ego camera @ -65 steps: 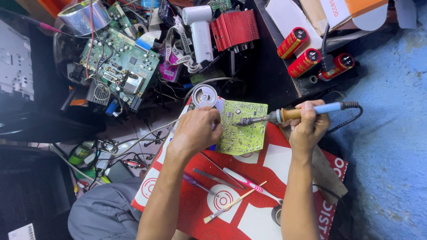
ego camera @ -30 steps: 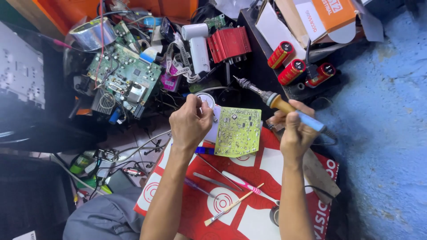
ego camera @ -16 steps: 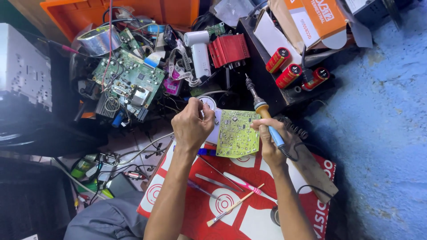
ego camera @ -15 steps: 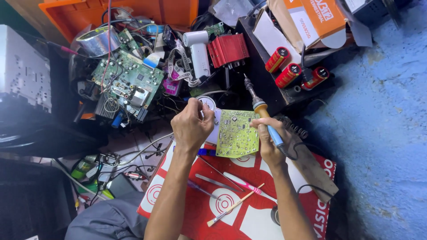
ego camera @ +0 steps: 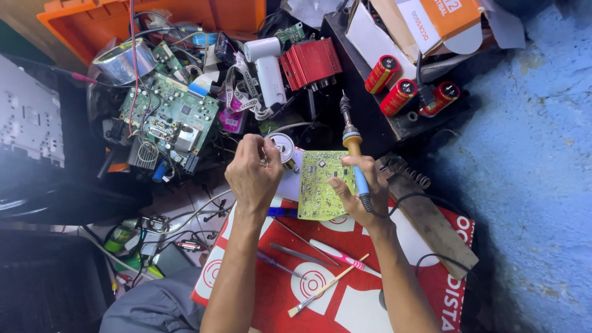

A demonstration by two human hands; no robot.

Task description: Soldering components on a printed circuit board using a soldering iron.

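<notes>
A small yellow-green circuit board [ego camera: 320,184] lies on a red and white printed sheet [ego camera: 370,290]. My right hand [ego camera: 359,192] rests on the board's right edge and grips a soldering iron [ego camera: 352,145] with a blue and yellow handle, its tip pointing up and away from the board. My left hand [ego camera: 253,174] is closed at a round solder spool [ego camera: 283,147] just left of the board; whether it pinches solder wire I cannot tell.
A large green circuit board [ego camera: 171,120], a roll of silver tape [ego camera: 119,60], a red heat sink [ego camera: 310,61] and three red capacitors [ego camera: 401,94] crowd the far side. A toothbrush [ego camera: 342,254], tweezers [ego camera: 300,253] and a small brush [ego camera: 325,288] lie on the sheet. A soldering stand [ego camera: 425,213] sits to the right.
The soldering iron has swung from lying level over the board to pointing upward, away from it. My right hand came down onto the board's right edge. My left hand moved up to the spool.
</notes>
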